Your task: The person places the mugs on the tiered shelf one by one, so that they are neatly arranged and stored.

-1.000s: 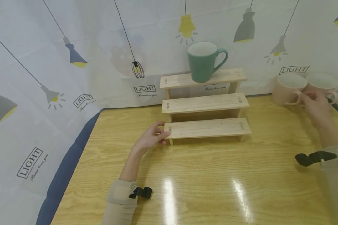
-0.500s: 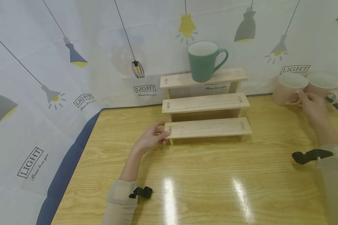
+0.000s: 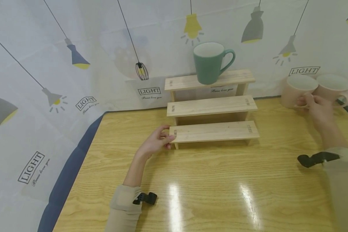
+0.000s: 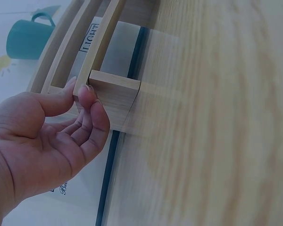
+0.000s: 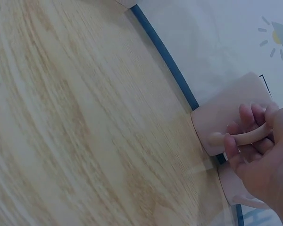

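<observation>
**Ana:** Since a second ago only the right hand (image 3: 317, 108) has moved: it has slid in from just short of the mugs and its fingers (image 5: 247, 123) now curl through the handle (image 5: 240, 138) of the nearer pink mug (image 3: 296, 91). Nothing else has shifted.

**Ben:** Start big, then. What is the table (image 3: 208, 187) like?

**Ana:** Glossy wood grain, probably slick under a glazed base. It has broad bare room in front of the stepped wooden rack (image 3: 211, 108). The back edge runs along the printed curtain (image 3: 75, 48), and the pink mug stands close to the right rear corner.

**Ben:** And the rack?

**Ana:** Three stiff pine steps, likely light enough to skid. The left hand (image 3: 156, 141) pinches the left end of the lowest step (image 4: 114, 89) between thumb and fingertips. A green mug (image 3: 210, 62) stands upright on the top step.

**Ben:** How will the pink mug handle?

**Ana:** I judge it ceramic: hard, fairly heavy, smooth and chippable. The handle is the sound hold. A second pink mug (image 3: 333, 88) sits touching or just beside it, so a knock looks possible.
</observation>
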The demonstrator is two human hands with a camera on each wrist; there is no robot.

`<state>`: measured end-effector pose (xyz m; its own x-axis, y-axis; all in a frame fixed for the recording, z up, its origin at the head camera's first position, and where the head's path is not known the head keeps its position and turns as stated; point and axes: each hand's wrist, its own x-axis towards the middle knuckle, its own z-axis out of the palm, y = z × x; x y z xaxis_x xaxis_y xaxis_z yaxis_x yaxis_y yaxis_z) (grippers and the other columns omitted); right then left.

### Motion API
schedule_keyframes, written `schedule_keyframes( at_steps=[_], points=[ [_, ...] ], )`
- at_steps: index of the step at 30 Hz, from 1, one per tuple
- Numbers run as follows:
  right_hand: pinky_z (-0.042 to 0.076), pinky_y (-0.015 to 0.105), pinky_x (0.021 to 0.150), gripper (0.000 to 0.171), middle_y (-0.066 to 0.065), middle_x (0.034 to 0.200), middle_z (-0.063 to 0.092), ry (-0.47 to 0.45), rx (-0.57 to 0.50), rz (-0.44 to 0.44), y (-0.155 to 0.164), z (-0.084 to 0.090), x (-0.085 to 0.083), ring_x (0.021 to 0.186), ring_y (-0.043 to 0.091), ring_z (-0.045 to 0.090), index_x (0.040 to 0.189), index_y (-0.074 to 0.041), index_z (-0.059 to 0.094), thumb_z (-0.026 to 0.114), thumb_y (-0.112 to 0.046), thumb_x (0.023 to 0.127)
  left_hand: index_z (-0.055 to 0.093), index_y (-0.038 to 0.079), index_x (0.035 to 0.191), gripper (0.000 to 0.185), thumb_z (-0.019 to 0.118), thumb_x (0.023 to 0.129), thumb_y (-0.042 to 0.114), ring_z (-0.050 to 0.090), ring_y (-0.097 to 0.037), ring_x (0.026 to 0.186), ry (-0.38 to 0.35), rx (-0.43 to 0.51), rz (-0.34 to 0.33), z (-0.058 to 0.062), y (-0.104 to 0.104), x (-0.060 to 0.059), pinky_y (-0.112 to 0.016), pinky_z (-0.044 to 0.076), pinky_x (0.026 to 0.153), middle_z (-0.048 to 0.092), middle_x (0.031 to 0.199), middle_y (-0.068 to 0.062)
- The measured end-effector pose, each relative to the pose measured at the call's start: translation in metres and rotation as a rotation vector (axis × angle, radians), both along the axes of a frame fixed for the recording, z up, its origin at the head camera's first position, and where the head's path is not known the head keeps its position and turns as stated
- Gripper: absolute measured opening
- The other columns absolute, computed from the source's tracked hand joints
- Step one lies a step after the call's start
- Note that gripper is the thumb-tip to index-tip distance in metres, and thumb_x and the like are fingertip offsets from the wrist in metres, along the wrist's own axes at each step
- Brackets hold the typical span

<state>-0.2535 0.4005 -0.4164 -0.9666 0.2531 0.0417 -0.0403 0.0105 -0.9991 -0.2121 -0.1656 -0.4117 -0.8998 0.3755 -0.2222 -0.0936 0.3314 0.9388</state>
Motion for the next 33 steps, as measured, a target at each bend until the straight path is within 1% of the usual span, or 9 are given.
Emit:
schedule_keyframes(
  at_steps=[5, 9, 14, 17, 21, 26, 29, 33],
  points=[
    [0.05, 0.011, 0.069, 0.029, -0.01, 0.079, 0.071, 0.014, -0.085, -0.007, -0.003, 0.001, 0.002, 0.079, 0.001, 0.064, 0.085, -0.015, 0.075, 0.058, -0.028, 0.104, 0.026, 0.003, 0.156, 0.067, 0.063, 0.102, 0.019, 0.061, -0.018, 0.074, -0.001, 0.003, 0.001, 0.001, 0.001, 0.001, -0.037, 0.051, 0.084, 0.061, 0.1, -0.012],
    [0.05, 0.011, 0.07, 0.028, -0.008, 0.077, 0.069, 0.026, -0.122, -0.026, -0.006, 0.001, 0.003, 0.079, 0.002, 0.063, 0.084, -0.014, 0.075, 0.058, -0.025, 0.104, 0.027, 0.004, 0.156, 0.067, 0.063, 0.103, 0.019, 0.061, -0.018, 0.074, -0.001, -0.001, 0.003, 0.001, 0.001, 0.001, -0.036, 0.051, 0.084, 0.061, 0.101, -0.012],
    [0.049, 0.01, 0.07, 0.033, -0.008, 0.076, 0.066, 0.029, -0.136, -0.068, -0.007, 0.0, 0.004, 0.078, 0.002, 0.061, 0.08, -0.012, 0.072, 0.054, -0.021, 0.106, 0.027, 0.004, 0.157, 0.067, 0.063, 0.102, 0.019, 0.061, -0.018, 0.074, -0.011, 0.006, 0.004, 0.001, 0.001, 0.001, -0.037, 0.051, 0.085, 0.061, 0.102, -0.012],
    [0.047, 0.009, 0.07, 0.034, -0.01, 0.076, 0.064, 0.018, -0.122, -0.093, -0.007, -0.001, 0.006, 0.079, 0.002, 0.059, 0.08, -0.012, 0.07, 0.052, -0.023, 0.107, 0.026, 0.004, 0.157, 0.067, 0.063, 0.103, 0.019, 0.061, -0.017, 0.074, -0.013, 0.012, 0.002, 0.001, 0.001, 0.001, -0.038, 0.051, 0.084, 0.061, 0.102, -0.012],
    [0.045, 0.01, 0.069, 0.032, -0.01, 0.078, 0.061, 0.014, -0.131, -0.123, -0.011, -0.002, 0.006, 0.081, 0.004, 0.054, 0.081, -0.013, 0.067, 0.052, -0.027, 0.105, 0.025, 0.003, 0.157, 0.068, 0.062, 0.103, 0.019, 0.06, -0.018, 0.074, -0.008, 0.014, -0.002, 0.001, 0.001, 0.0, -0.038, 0.051, 0.085, 0.061, 0.102, -0.012],
    [0.043, 0.011, 0.066, 0.034, -0.008, 0.075, 0.058, 0.054, -0.177, -0.155, -0.015, 0.0, 0.005, 0.079, 0.005, 0.051, 0.079, -0.011, 0.066, 0.05, -0.026, 0.104, 0.026, 0.004, 0.157, 0.067, 0.062, 0.103, 0.02, 0.061, -0.019, 0.075, -0.008, 0.008, -0.001, -0.001, 0.001, -0.001, -0.039, 0.051, 0.086, 0.061, 0.101, -0.011],
    [0.041, 0.011, 0.065, 0.036, -0.007, 0.072, 0.057, 0.084, -0.225, -0.168, -0.018, 0.001, 0.007, 0.077, 0.006, 0.05, 0.076, -0.01, 0.065, 0.049, -0.022, 0.105, 0.027, 0.004, 0.156, 0.066, 0.062, 0.103, 0.02, 0.061, -0.019, 0.075, -0.01, 0.007, 0.001, -0.001, 0.002, -0.002, -0.039, 0.051, 0.087, 0.061, 0.101, -0.011],
    [0.039, 0.013, 0.062, 0.035, -0.005, 0.074, 0.056, 0.128, -0.273, -0.144, -0.02, 0.003, 0.01, 0.076, 0.008, 0.046, 0.077, -0.007, 0.064, 0.048, -0.02, 0.106, 0.025, 0.004, 0.157, 0.067, 0.062, 0.103, 0.019, 0.061, -0.018, 0.075, -0.006, 0.001, -0.003, 0.0, 0.003, -0.002, -0.039, 0.05, 0.089, 0.061, 0.101, -0.011]
  ],
)
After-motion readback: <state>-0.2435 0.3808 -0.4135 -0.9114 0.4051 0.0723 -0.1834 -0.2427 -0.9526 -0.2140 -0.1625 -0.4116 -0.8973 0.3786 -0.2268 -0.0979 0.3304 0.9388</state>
